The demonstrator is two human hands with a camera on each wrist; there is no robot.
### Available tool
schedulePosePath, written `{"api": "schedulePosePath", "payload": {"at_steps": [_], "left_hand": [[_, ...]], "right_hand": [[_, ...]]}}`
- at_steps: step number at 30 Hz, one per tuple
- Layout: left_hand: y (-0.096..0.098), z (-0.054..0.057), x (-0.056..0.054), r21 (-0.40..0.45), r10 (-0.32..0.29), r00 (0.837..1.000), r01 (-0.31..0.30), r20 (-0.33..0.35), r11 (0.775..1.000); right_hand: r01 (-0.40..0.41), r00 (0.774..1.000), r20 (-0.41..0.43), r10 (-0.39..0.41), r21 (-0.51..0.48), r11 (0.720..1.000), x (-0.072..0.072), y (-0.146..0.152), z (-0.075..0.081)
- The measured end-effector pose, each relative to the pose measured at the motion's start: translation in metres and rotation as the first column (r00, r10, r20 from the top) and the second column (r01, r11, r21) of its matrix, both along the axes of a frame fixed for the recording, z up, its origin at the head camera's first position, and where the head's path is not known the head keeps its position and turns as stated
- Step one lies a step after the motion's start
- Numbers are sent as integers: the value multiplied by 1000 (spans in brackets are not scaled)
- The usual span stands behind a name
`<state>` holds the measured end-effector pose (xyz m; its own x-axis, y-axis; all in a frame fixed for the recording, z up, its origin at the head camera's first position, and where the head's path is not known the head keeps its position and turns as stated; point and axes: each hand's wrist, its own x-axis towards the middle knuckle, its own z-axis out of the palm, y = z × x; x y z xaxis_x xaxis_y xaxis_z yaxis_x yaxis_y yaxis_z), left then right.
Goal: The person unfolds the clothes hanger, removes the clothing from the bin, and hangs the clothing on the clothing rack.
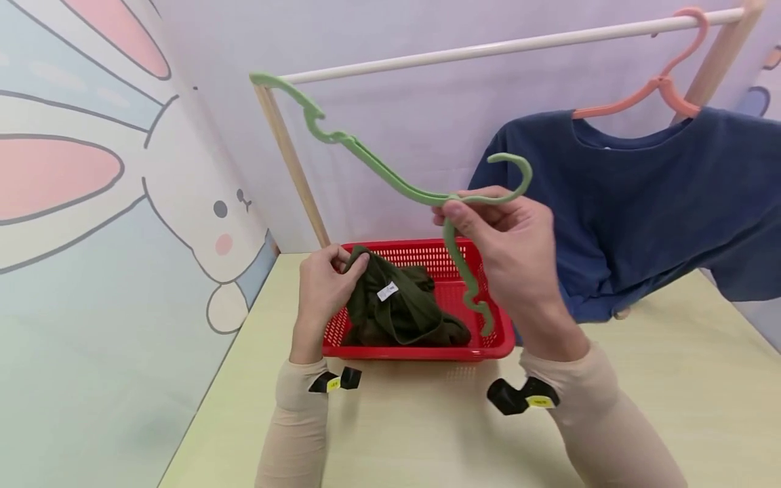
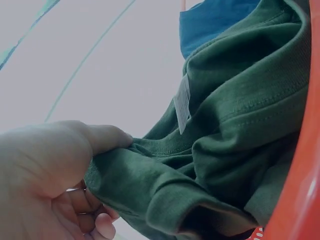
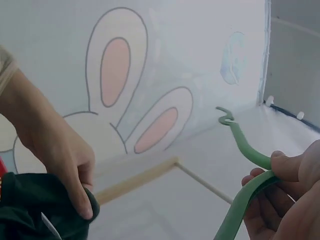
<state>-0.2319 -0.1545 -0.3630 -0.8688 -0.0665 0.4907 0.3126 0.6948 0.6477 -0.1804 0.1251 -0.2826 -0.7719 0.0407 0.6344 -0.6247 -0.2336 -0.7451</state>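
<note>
A dark green shirt (image 1: 415,308) with a white tag (image 1: 387,291) lies bunched in the red basket (image 1: 421,353). My left hand (image 1: 326,285) pinches its edge near the tag, lifting that part at the basket's left side; the left wrist view shows the thumb (image 2: 107,138) on top of the cloth. Above the basket, my right hand (image 1: 518,244) holds a green hanger (image 1: 390,177) by its middle, where hook and arms meet. The hanger is tilted: one arm reaches up to the left, the other hangs down over the basket, and the hook points right.
A white rail (image 1: 512,46) on wooden posts (image 1: 295,169) stands behind the basket. From its right end hangs a navy shirt (image 1: 647,203) on a pink hanger (image 1: 662,85). A wall with a rabbit drawing (image 1: 201,196) borders the pale table (image 1: 390,434) on the left.
</note>
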Motion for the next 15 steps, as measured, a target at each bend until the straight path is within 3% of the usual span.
{"api": "schedulePosePath", "payload": {"at_steps": [8, 15], "left_hand": [[6, 0, -1, 9, 1, 1000, -1, -13, 1000], [9, 3, -3, 47, 3, 997, 1, -77, 999]], "right_hand": [[-25, 995, -94, 18, -73, 997, -6, -38, -3], [-28, 996, -90, 28, -2, 1000, -24, -46, -30]]}}
